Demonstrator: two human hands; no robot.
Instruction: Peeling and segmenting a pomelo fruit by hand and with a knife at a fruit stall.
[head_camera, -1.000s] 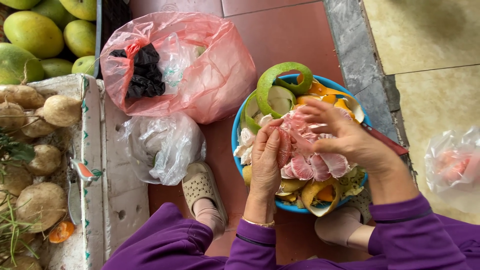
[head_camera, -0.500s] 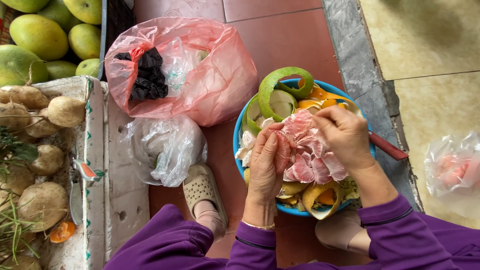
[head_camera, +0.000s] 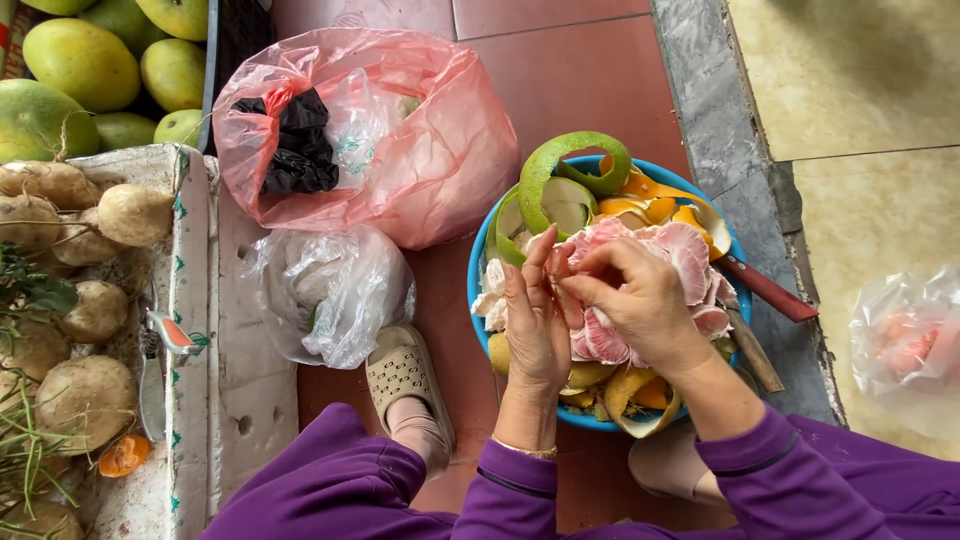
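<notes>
Both hands work over the blue basin (head_camera: 478, 300); left hand (head_camera: 537, 325) cups the peeled pink pomelo (head_camera: 680, 260) from its near side, fingers upright against the flesh; right hand (head_camera: 640, 300) lies on top, thumb and fingertips pinched on a bit of white membrane near the middle of the fruit — both grasping, neither released.

Position: I log the pomelo as held just above the basin, resting against the scraps heaped inside it; the basin stands on the red tile floor (head_camera: 590, 70), between the person's sandalled feet.

Progress, as I judge it: outer rind is off — a green peel spiral (head_camera: 560, 160) and orange-yellow peel pieces (head_camera: 650, 205) lie at the far rim; pink segments are largely bared; white pith patches cling on the left side, so membrane stripping seems partly done; segments not separated as far as I can tell.

Surroundings: a red-handled knife (head_camera: 770, 290) lies across the right rim, untouched; pink plastic bag (head_camera: 400, 130) and clear bag (head_camera: 330, 290) sit left of the basin; a foam box of brown tubers (head_camera: 90, 310) and green fruit (head_camera: 70, 60) further left; another clear bag with pink pieces (head_camera: 900, 350) lies well apart on the right.
</notes>
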